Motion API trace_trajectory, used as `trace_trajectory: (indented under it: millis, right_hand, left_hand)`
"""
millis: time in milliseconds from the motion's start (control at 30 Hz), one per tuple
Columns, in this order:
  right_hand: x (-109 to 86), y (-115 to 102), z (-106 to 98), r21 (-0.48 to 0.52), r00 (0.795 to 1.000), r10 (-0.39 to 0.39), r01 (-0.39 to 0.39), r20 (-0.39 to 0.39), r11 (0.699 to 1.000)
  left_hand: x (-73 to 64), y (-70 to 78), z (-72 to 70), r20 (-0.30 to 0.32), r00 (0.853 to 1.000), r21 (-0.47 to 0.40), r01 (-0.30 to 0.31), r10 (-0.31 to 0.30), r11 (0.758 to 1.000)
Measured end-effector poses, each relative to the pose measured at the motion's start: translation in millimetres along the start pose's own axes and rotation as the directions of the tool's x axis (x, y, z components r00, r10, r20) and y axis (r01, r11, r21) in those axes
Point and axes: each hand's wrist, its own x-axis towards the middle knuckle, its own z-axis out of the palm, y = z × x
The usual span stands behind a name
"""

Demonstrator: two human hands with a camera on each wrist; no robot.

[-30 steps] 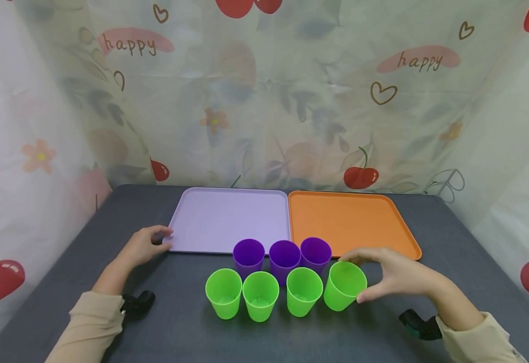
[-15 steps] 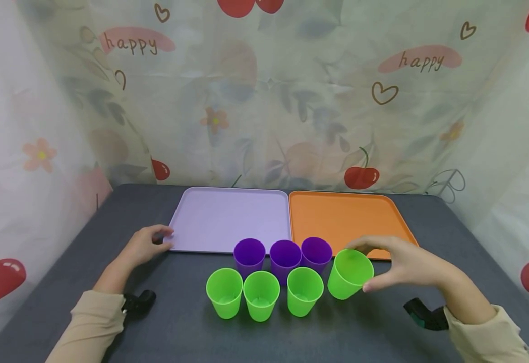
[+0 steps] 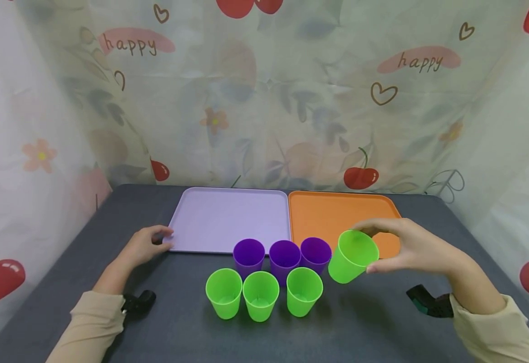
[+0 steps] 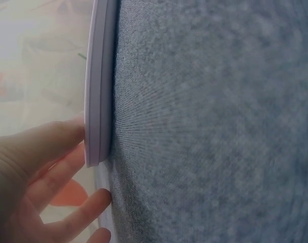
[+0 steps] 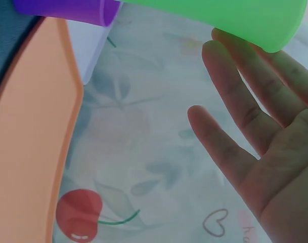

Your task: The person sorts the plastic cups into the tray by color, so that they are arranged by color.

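My right hand (image 3: 411,248) grips a green cup (image 3: 352,256) by its rim and side, thumb on the near side and fingers on the far side. The cup is tilted and raised above the table, just right of the purple cups (image 3: 284,259). In the right wrist view, the green cup (image 5: 234,17) lies against the fingertips, and the thumb is out of sight. Several green cups (image 3: 260,297) stand upright in a row in front. My left hand (image 3: 145,245) touches the near left corner of the lilac tray (image 3: 228,217) with relaxed fingers.
An orange tray (image 3: 332,217) adjoins the lilac one on its right, partly hidden by the right hand and cup. Both trays lie at the back of the dark grey table (image 3: 191,338). A patterned curtain (image 3: 264,101) hangs behind and at both sides.
My right hand has lifted the green cup from the right end of the front row, moving it up, away and slightly right. My left hand has stayed at the tray corner.
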Motion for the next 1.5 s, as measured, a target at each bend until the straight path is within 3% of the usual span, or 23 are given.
trace_trajectory:
  millis: [333,667,933,1500]
  right_hand:
    - [20.8,0.7,-9.6,-0.042,0.997,-0.05,0.048,-0.052,0.998]
    - [50.0,-3.2,-11.4,0.006,1.0,0.015,-0.015,-0.012,1.0]
    - [76.8,-4.7,-8.5,0.018,1.0,0.008,-0.008,-0.018,1.0]
    - [131.5,-8.5,13.6,0.158,0.995,0.091,-0.096,0.038,0.983]
  left_hand:
    - [0.5,-1.9,1.1,-0.006,1.0,-0.004,0.0,0.0,1.0]
    - [1.0,-1.0,1.6,-0.002,1.0,-0.004,0.004,-0.004,1.0]
    - [1.1,-0.7,1.1,-0.005,1.0,-0.004,0.005,-0.005,1.0]
    - [1.3,-2.9,2.6,-0.02,1.0,-0.002,-0.006,0.006,1.0]
